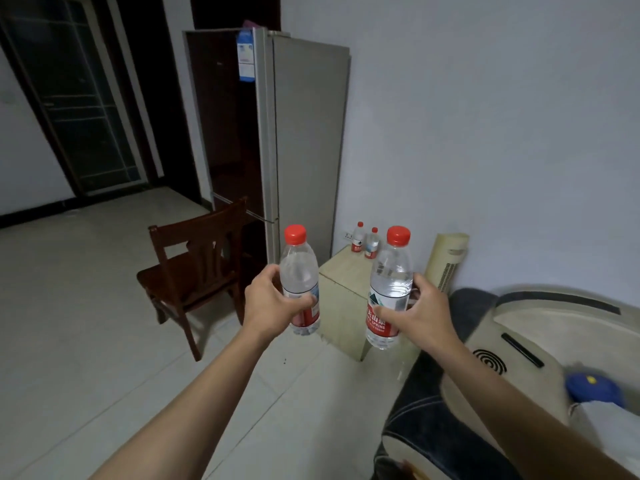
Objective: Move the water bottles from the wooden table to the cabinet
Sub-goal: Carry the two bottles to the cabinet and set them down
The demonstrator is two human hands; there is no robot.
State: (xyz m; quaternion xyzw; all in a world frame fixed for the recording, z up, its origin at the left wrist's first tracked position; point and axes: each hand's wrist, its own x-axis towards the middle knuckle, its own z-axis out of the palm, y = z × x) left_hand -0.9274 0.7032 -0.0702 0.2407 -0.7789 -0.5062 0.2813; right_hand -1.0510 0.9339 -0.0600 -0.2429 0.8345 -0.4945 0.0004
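While one upright bottle [300, 282] is gripped in the left hand [268, 303] and another [389, 289] in the right hand [420, 311], the cabinet [341, 299] is seen just beyond both. Its top lies nearer the right hand, judged the likelier to set down first.

Far bottle labels [356, 246] too small to read; blue object [594, 389] blurred; fridge front half hidden.

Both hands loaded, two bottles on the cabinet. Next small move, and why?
Probably carry on forward to the small cabinet. Each hand, left hand and right hand, holds an upright red-capped bottle in the air, well short of it. Two bottles stand at its back, so the bare front is where I'd set these.
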